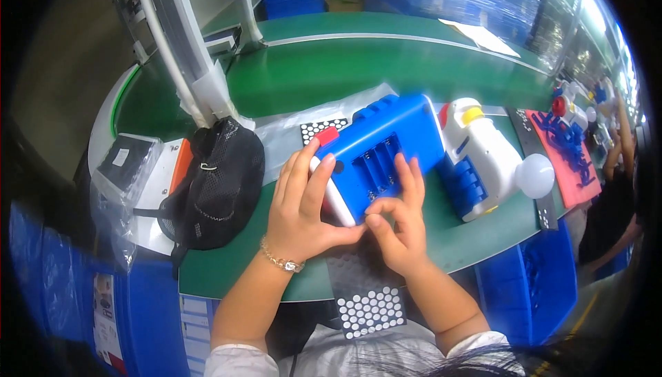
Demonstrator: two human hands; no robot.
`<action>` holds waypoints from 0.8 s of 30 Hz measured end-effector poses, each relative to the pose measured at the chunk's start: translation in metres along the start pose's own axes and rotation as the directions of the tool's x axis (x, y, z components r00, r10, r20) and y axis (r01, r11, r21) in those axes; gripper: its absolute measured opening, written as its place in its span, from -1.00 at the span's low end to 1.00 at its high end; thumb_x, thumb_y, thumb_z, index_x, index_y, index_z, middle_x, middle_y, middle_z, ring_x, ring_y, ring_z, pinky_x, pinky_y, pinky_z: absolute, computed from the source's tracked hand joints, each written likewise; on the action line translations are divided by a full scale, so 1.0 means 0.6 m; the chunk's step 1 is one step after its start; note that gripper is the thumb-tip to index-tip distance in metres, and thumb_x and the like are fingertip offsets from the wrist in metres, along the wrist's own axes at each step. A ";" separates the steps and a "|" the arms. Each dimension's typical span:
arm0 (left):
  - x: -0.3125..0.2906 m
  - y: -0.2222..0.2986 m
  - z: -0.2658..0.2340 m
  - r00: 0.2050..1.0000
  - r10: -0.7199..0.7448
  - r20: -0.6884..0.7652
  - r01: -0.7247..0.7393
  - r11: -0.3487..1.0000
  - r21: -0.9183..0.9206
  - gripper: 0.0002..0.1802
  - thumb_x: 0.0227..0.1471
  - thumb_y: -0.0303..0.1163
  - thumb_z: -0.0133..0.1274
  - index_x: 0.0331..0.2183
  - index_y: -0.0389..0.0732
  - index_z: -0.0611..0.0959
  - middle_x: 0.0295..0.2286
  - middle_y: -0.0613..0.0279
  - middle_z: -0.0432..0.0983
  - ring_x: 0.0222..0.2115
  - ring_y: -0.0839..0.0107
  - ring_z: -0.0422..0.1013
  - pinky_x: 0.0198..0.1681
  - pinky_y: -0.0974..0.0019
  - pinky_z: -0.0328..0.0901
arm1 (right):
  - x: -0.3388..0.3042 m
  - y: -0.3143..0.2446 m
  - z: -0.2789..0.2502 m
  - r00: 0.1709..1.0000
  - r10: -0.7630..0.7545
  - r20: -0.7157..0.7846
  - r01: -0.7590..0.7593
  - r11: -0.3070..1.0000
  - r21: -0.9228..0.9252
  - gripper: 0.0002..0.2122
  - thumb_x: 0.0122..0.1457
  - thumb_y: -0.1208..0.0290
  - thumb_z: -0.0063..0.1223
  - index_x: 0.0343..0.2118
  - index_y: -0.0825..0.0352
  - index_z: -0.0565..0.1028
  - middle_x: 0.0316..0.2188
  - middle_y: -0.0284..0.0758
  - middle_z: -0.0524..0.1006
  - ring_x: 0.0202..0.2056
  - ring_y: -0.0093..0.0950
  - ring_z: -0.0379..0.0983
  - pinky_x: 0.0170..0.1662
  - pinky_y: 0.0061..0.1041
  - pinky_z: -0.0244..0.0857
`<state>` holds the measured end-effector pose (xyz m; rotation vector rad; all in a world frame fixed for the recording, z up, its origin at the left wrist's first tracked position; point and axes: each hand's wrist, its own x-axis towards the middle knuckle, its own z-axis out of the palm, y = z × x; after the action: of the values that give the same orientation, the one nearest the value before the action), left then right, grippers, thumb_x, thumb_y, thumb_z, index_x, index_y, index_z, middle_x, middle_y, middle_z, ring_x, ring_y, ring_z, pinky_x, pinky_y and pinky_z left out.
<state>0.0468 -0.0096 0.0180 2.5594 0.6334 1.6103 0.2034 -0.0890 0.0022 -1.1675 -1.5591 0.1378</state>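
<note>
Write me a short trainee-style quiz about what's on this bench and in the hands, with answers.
1. True or false: a lid covers the battery compartment of the blue-and-white housing.
2. Pick one. The ball at the end of the white-and-blue unit is: A, red; B, white; C, green.
3. Which black thing is nearest to the left of the left hand?

Key:
1. False; it is open, with metal contacts showing.
2. B.
3. The black mesh bag.

Bright lamps (pixel 592 10) upper right; glare on plastic wrap (pixel 493 6); rim dark, edges bent.
</note>
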 end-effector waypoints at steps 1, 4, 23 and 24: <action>0.000 0.001 0.001 1.000 -0.004 0.005 0.004 1.000 -0.007 0.08 -0.61 -0.16 0.35 0.05 -0.10 0.22 -0.01 -0.18 0.17 -0.11 -0.09 0.25 -0.06 0.01 0.19 | -0.001 0.000 -0.001 1.000 0.005 0.002 -0.005 1.000 -0.013 -0.93 -0.03 0.40 0.06 -0.52 0.25 0.49 0.16 -0.03 0.04 0.21 -0.01 -0.23 0.16 -0.08 -0.39; 0.000 0.000 0.001 1.000 -0.013 0.010 0.013 1.000 -0.015 0.08 -0.61 -0.17 0.35 0.05 -0.10 0.22 -0.01 -0.17 0.17 -0.10 -0.09 0.25 -0.05 0.01 0.18 | -0.001 0.000 -0.001 1.000 0.017 0.011 -0.017 1.000 -0.023 -0.93 -0.03 0.40 0.06 -0.52 0.25 0.49 0.16 -0.05 0.07 0.21 -0.01 -0.22 0.16 -0.08 -0.38; -0.005 -0.001 0.003 1.000 -0.023 0.000 0.023 1.000 0.013 0.12 -0.60 -0.15 0.35 0.07 -0.13 0.19 -0.02 -0.15 0.18 -0.10 -0.06 0.25 -0.04 0.02 0.19 | -0.049 -0.010 -0.008 0.977 -0.181 0.110 0.210 0.764 -0.610 -0.71 0.07 0.18 -0.04 -0.14 0.07 0.48 0.07 -0.37 0.25 0.18 -0.27 -0.04 0.17 -0.15 -0.46; -0.004 0.000 0.001 1.000 -0.022 -0.001 0.022 1.000 0.016 0.12 -0.60 -0.15 0.35 0.07 -0.13 0.19 -0.02 -0.15 0.18 -0.10 -0.06 0.25 -0.04 0.02 0.19 | -0.049 -0.006 -0.007 0.977 -0.184 0.110 0.212 0.765 -0.608 -0.71 0.07 0.18 -0.04 -0.14 0.07 0.48 0.07 -0.37 0.25 0.18 -0.27 -0.04 0.17 -0.15 -0.46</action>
<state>0.0462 -0.0105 0.0155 2.5539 0.6744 1.6059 0.2009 -0.1142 -0.0142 -1.4899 -1.8199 -0.5395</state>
